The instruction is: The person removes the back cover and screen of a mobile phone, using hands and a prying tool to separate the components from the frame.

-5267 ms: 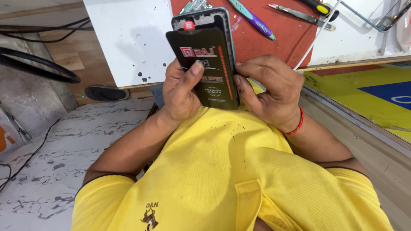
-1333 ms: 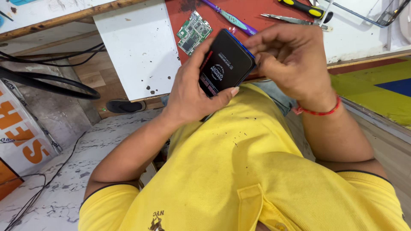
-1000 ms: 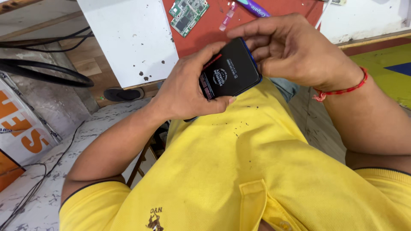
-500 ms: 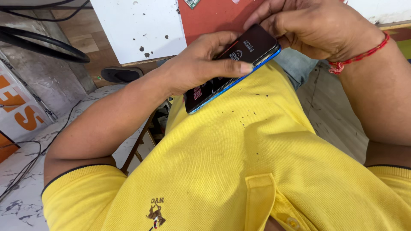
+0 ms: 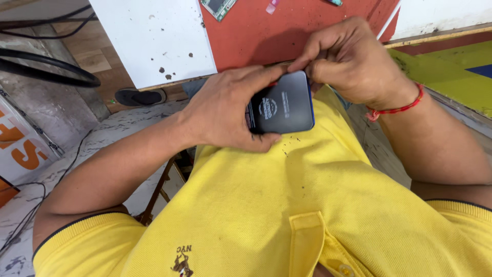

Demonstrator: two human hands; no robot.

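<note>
Hands meet over my yellow shirt [image 5: 287,205]: my left hand [image 5: 225,110] grips a dark phone [image 5: 282,109] with a blue edge, thumb under it and fingers curled over its far side. My right hand [image 5: 353,64] pinches the phone's top corner with its fingertips [image 5: 300,64]. Just beyond lies a red mat [image 5: 287,31] beside a white board [image 5: 154,36].
</note>
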